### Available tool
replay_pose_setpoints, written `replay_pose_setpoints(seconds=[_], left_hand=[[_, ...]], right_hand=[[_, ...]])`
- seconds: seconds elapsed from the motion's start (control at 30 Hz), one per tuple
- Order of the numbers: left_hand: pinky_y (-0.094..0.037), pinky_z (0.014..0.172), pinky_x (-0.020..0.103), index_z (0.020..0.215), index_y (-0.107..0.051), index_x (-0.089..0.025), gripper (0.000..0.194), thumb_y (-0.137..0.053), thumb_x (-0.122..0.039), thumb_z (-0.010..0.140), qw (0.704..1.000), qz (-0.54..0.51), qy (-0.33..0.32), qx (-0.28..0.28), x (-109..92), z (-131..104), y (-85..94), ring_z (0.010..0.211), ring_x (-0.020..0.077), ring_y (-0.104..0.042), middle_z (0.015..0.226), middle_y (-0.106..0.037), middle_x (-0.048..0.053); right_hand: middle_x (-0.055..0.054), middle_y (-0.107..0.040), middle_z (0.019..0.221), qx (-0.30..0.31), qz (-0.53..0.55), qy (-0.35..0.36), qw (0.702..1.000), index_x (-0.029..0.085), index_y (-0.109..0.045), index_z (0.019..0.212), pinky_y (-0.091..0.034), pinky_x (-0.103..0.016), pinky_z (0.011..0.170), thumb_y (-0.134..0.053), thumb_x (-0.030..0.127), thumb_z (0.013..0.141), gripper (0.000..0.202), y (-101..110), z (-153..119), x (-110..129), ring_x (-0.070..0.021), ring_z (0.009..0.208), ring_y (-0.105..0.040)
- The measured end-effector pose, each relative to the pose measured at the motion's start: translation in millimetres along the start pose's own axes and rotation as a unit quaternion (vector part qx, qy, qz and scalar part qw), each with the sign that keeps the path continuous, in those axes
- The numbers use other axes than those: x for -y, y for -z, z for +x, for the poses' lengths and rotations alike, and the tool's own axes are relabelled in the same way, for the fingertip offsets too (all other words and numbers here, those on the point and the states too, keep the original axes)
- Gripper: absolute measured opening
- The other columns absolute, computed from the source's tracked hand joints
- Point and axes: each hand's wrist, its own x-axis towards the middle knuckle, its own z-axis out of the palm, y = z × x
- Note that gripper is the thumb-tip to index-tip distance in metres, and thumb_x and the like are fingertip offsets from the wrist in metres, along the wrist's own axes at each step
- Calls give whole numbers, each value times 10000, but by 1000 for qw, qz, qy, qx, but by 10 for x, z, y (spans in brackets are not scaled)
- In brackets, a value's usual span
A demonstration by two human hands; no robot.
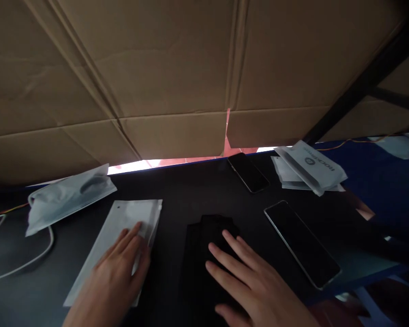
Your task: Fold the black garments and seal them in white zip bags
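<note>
A white, frosted zip pouch [131, 213] lies flat on the dark tabletop. My left hand [114, 274] rests on it, fingers extended together over its surface and the thumb near its right edge. A folded piece of black cloth [209, 225] is in front of me, hard to make out against the dark surface. Spread across the right part of this cloth is my right hand [248, 279], open and palm down. Just to the right of that hand, a smartphone [301, 243] with a dark screen lies face up.
A second dark phone [248, 172] lies farther back. Printed white pouches [313, 165] are stacked at the back right, and a filled pouch [71, 193] sits at the left beside a white cable [30, 262]. Cardboard sheets [170, 68] rise behind the table; a dark bar [354, 91] slants at right.
</note>
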Motion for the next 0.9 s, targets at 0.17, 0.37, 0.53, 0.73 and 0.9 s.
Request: replay_pose_setpoints(seconds=[0.17,0.37,0.53,0.73,0.9], left_hand=[[-668,1004,443,975,-750,-276,243,-561,-416,1038,995,-90,-42,0,-365,60,154,1212,328,-802,1302,-829,85],[-585,620,279,801,-660,-273,254,-542,-286,1027,981,-179,-56,38,-653,114,154,682,185,-730,808,-707,2],[-591,643,244,869,-657,-253,184,-530,-195,988,962,-256,-53,75,-680,92,117,718,160,-729,864,-694,3],[-595,684,220,846,-604,-254,243,-495,-250,1063,942,-321,-53,86,-664,73,267,743,144,-704,846,-669,-17],[-606,768,234,878,-618,-269,226,-530,-277,1086,955,-292,-55,27,-663,53,363,860,166,-732,904,-706,-5]], right_hand=[[-14,-743,1491,-41,26,-33,998,174,-714,1440,-650,-480,1130,-686,246,1069,378,-277,156,63,-314,1484,-628],[-37,-845,1262,-169,50,-86,981,156,-721,1364,-717,-384,988,-545,38,1055,375,-285,180,180,-263,1298,-770],[-12,-845,1237,-215,92,-92,968,195,-730,1355,-663,-423,1097,-551,84,1036,383,-238,315,337,-239,1253,-783],[0,-820,1058,-183,45,-75,979,233,-760,1330,-597,-459,1166,-582,152,1083,316,-509,372,507,-258,1111,-775],[-34,-765,955,-124,13,-73,990,229,-765,1245,-617,-510,1056,-676,175,946,317,-532,394,528,-275,912,-712]])
